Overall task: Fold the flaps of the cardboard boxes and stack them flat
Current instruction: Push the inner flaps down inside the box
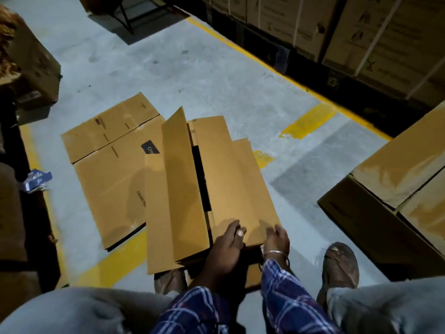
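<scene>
Cardboard box (192, 189), flaps unfolded, on floor (216, 75) before knees; left hand (226, 247) grips near flap, right hand (277, 239) relaxed beside it; flattened box (108, 165) already laid alongside.

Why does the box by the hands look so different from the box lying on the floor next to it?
The box by the hands is partly open: one flap sticks up and a dark gap shows. The box on the floor lies pressed flat, with no flap raised.

The left hand and right hand are at the open box's near edge; nothing touches the flat box.

Both are brown cardboard on the grey floor.
</scene>
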Motion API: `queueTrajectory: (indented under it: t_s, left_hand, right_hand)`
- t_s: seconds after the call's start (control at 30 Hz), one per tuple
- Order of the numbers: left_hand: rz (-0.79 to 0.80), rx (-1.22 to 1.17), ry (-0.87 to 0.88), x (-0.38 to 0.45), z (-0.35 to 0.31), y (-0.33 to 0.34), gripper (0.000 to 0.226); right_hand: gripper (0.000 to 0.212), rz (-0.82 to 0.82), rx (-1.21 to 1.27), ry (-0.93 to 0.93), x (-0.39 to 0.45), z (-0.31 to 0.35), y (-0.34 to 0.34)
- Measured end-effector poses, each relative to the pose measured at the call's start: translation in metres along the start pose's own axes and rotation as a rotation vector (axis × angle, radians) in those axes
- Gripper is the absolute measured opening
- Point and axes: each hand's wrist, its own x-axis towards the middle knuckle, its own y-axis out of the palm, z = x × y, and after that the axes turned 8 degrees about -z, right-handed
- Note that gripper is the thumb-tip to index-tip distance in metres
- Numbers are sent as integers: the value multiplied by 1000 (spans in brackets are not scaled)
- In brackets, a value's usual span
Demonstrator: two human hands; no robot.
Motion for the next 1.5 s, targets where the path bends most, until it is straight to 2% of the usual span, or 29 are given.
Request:
queueTrajectory:
  t_s: [0.07, 0.13, 0.2, 0.27, 0.33, 0.4, 0.47, 0.53, 0.6, 0.7, 0.77, 0.87, 0.93, 1.0, 1.1, 1.2, 1.27, 1.37, 1.5]
  left_hand:
    - [-124, -36, 21, 1, -4, -9, 42]
    - [-324, -71, 34, 2, -1, -19, 42]
    - [-560, -86, 36, 1, -5, -32, 45]
    - [-784, -87, 16, 1, -8, -48, 44]
    - [-955, -52, -17, 1, -7, -68, 45]
    - [-1061, -20, -107, 1, -1, -84, 50]
    - [-1116, 103, -287, 4, 9, -96, 59]
    - [-1073, 247, -498, 10, 24, -101, 76]
    - [-986, 281, -624, 18, 38, -100, 92]
    - [-824, 218, -771, 32, 57, -89, 111]
    - [-708, 98, -777, 37, 67, -83, 113]
    - [-553, -143, -683, 41, 82, -77, 100]
    - [-486, -299, -681, 45, 86, -73, 101]
    - [-391, -341, -684, 50, 87, -64, 98]
    - [-213, -352, -607, 57, 77, -47, 60]
    - [-139, -402, -523, 59, 56, -35, 30]
    - [-137, -453, -527, 64, 52, -31, 30]
    - [-130, -492, -556, 66, 53, -30, 45]
    - [-153, -478, -594, 67, 56, -31, 46]
  right_hand:
    - [38, -10, -122, -326, -15, 27, 4]
    - [40, 99, -203, -627, -35, 44, 15]
    - [53, 210, -374, -799, -49, 44, 30]
    - [78, 250, -683, -856, -60, 42, 42]
    - [102, 285, -975, -833, -68, 37, 51]
    - [116, 286, -1109, -806, -73, 32, 55]
    - [119, 263, -1134, -777, -72, 31, 56]
    - [114, 275, -1120, -744, -68, 34, 54]
    - [105, 308, -1079, -720, -67, 39, 50]
    - [90, 319, -959, -725, -73, 53, 37]
    - [74, 271, -833, -761, -74, 67, 21]
    - [52, 219, -734, -765, -63, 93, -4]
    - [47, 174, -698, -717, -48, 105, -20]
    - [44, 120, -693, -668, -30, 112, -39]
    - [40, 82, -620, -613, -7, 117, -67]
    - [26, 53, -472, -539, 6, 120, -89]
    - [21, 79, -375, -465, 14, 121, -98]
    - [23, 137, -247, -367, 32, 119, -105]
    - [21, 151, -145, -277, 58, 115, -114]
